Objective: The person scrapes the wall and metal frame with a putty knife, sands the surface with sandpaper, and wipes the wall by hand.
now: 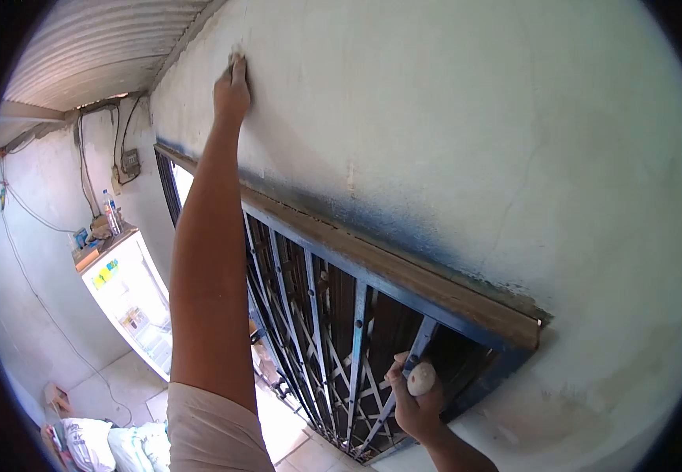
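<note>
My left hand [232, 93] reaches high up against the pale plastered wall [435, 102], its fingers drawn together with fingertips right at the surface. Something small and whitish shows at the fingertips; I cannot tell what it is. Lower down, my right hand [415, 405] is closed around a round, pale lump [421, 379] with a small reddish spot on it. Behind that hand stands a blue-grey folding metal gate [358, 322], its bars overlapping the fingers in this view.
A wooden lintel [435, 287] runs above the gate, with blue paint smeared on the wall over it. To the left stand a lit glass-fronted cabinet [132, 295] with a bottle [110, 206] on top, hanging cables and white bags [89, 444]. Corrugated roofing [113, 47] slopes overhead.
</note>
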`<state>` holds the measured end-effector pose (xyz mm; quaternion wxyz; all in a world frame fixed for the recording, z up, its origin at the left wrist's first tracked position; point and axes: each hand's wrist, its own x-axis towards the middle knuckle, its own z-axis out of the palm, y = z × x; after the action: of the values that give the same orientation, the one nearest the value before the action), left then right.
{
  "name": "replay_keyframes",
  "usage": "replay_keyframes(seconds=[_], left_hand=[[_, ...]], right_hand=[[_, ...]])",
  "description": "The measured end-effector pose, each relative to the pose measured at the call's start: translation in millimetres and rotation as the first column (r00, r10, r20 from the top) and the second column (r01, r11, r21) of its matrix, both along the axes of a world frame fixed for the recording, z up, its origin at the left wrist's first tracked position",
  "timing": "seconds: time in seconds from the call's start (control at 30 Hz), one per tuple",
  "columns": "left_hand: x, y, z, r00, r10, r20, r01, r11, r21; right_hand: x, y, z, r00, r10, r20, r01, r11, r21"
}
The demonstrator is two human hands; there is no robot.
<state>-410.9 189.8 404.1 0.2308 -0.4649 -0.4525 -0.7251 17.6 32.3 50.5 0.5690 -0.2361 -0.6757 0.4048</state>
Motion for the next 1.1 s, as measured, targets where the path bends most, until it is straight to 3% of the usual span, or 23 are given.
replay_keyframes(seconds=[0.17, 0.27, 0.37, 0.47, 0.5, 0.6, 0.63, 0.7, 0.77, 0.83, 0.9, 0.97, 1.0, 1.07, 1.1], left_hand=[[38.5, -12.9, 4.3, 0.951, 0.145, 0.273, -0.091, 0.976, -0.198], [69.6, -8.4, 29.8, 0.908, 0.264, 0.324, -0.190, 0.951, -0.243], [107.7, -12.6, 64.3, 0.929, 0.296, 0.223, -0.245, 0.942, -0.229], [163.7, -35.0, 103.6, 0.970, 0.180, 0.161, -0.141, 0.963, -0.230], [182.4, -38.7, 114.1, 0.969, 0.243, 0.055, -0.226, 0.951, -0.212], [259.7, -61.8, 146.0, 0.924, 0.343, -0.169, -0.365, 0.923, -0.124], [292.1, -78.4, 154.9, 0.930, 0.314, -0.193, -0.337, 0.936, -0.099], [349.5, -87.0, 170.1, 0.987, 0.133, -0.088, -0.135, 0.991, -0.011], [392.9, -53.5, 190.1, 0.922, 0.333, -0.198, -0.247, 0.898, 0.364], [455.9, -105.3, 172.8, 0.898, 0.171, -0.406, -0.105, 0.978, 0.180], [517.8, -115.6, 165.2, 0.830, 0.247, -0.500, -0.140, 0.960, 0.242], [579.5, -129.3, 149.9, 0.762, 0.284, -0.582, -0.098, 0.939, 0.330], [606.9, -137.1, 140.6, 0.759, 0.209, -0.617, 0.011, 0.943, 0.332], [643.9, -151.8, 123.8, 0.741, 0.109, -0.663, 0.171, 0.923, 0.343], [656.2, -157.3, 115.9, 0.734, 0.084, -0.674, 0.219, 0.910, 0.352]], right_hand=[[-3.7, -1.5, 5.5, 0.998, -0.057, 0.013, 0.056, 0.996, 0.071], [-1.2, -2.7, 4.8, 0.994, -0.099, 0.051, 0.092, 0.988, 0.127], [-7.4, 6.1, -10.2, 0.991, -0.136, 0.010, 0.131, 0.969, 0.207], [-8.6, 2.2, -5.6, 0.984, -0.180, -0.006, 0.177, 0.961, 0.211], [-8.1, -1.2, -1.9, 0.990, -0.140, -0.026, 0.142, 0.985, 0.103], [-5.3, -8.0, 6.2, 0.990, -0.132, -0.042, 0.136, 0.981, 0.139], [-4.7, -7.5, 5.8, 0.991, -0.128, -0.037, 0.132, 0.980, 0.147], [-3.9, -6.9, 6.1, 0.992, -0.123, -0.030, 0.126, 0.980, 0.154], [-1.6, -7.4, 3.5, 0.993, -0.117, -0.018, 0.118, 0.983, 0.143], [-2.4, -0.6, -3.6, 0.995, -0.098, -0.031, 0.102, 0.981, 0.167], [-4.0, -3.1, -1.5, 0.992, -0.082, -0.094, 0.101, 0.972, 0.211], [1.2, -9.3, -0.5, 0.998, 0.002, -0.068, 0.004, 0.996, 0.092], [4.1, -14.9, 1.6, 0.995, 0.052, -0.081, -0.050, 0.998, 0.031], [-7.0, 12.4, -25.3, 0.997, 0.026, -0.067, -0.009, 0.972, 0.235], [-5.4, 7.9, -24.6, 0.998, 0.034, -0.059, -0.018, 0.971, 0.239]])
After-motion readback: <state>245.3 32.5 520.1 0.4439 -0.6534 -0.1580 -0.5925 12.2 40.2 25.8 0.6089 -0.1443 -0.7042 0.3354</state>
